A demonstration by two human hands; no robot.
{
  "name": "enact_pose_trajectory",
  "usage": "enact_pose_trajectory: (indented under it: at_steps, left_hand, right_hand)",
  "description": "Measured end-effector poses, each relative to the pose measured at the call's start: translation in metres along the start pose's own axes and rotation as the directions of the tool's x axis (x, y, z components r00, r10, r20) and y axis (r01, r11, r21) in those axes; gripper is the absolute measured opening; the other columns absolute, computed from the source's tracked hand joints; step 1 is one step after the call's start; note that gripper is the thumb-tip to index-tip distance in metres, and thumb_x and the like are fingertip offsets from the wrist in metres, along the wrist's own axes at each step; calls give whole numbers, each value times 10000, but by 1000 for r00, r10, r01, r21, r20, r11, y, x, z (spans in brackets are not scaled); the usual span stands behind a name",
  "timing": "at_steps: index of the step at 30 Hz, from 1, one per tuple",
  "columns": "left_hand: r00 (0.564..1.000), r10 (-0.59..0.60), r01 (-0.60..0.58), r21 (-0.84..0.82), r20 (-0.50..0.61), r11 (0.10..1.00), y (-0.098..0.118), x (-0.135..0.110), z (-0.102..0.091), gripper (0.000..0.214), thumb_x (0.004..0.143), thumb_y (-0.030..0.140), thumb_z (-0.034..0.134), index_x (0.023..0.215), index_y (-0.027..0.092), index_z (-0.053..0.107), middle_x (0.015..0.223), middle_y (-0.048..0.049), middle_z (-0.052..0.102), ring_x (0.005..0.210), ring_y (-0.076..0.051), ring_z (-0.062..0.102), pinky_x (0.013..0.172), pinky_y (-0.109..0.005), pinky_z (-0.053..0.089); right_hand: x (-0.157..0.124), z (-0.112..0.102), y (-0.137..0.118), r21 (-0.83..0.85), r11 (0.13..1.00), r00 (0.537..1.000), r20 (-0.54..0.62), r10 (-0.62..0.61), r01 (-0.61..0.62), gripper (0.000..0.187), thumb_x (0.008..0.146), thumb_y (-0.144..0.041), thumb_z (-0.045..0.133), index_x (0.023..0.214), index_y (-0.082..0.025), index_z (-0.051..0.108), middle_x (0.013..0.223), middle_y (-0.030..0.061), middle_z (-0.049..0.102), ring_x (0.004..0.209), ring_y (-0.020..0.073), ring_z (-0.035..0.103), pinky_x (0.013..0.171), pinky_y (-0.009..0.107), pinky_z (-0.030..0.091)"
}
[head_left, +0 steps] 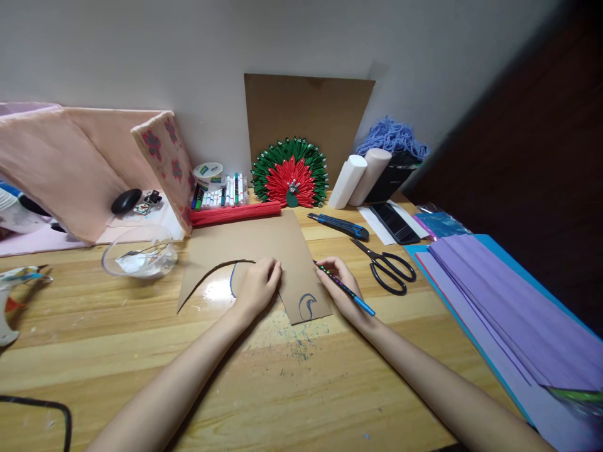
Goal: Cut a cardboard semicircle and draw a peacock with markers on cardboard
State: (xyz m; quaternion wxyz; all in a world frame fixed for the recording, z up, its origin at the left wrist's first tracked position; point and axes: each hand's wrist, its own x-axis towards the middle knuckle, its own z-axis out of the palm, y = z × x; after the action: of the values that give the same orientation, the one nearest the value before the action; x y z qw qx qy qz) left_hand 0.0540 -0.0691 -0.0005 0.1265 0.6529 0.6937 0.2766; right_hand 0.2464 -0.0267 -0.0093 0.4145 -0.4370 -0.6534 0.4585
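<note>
My right hand is closed around a slim dark pen with coloured dots and a blue end; its tip points at the cardboard. A large brown cardboard sheet lies on the table, its left part cut away in a curve. Near its lower right corner is a dark blue drawn curl. My left hand lies on the sheet with its fingers curled together. Under it shows a smaller cardboard piece with a blue-lined curved edge. The fingertips partly hide what they grip.
Scissors and a blue utility knife lie to the right. A red crepe roll, markers and a green-red peacock craft stand behind. A clear bowl and a glue gun are left; purple sheets right.
</note>
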Motion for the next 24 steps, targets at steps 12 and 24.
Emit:
enact_pose_trajectory:
  at_steps: [12, 24]
  left_hand:
    - [931, -345, 366, -284, 122, 886, 20, -16, -22, 194, 795, 360, 483, 866, 182, 510, 843, -64, 659, 782, -194, 616, 650, -292, 415]
    - [947, -274, 319, -408, 166, 856, 19, -23, -8, 236, 755, 325, 518, 924, 163, 544, 823, -45, 639, 781, -179, 599, 668, -285, 423]
  right_hand:
    - [0, -4, 3, -24, 1000, 1000, 9, 9, -9, 184, 825, -355, 491, 946, -220, 519, 948, 39, 578, 896, 183, 545, 776, 306, 421]
    - [-2, -10, 2, -18, 999, 999, -35, 26, -27, 188, 817, -374, 496, 908, -213, 526, 894, 29, 581, 826, 176, 541, 733, 292, 424]
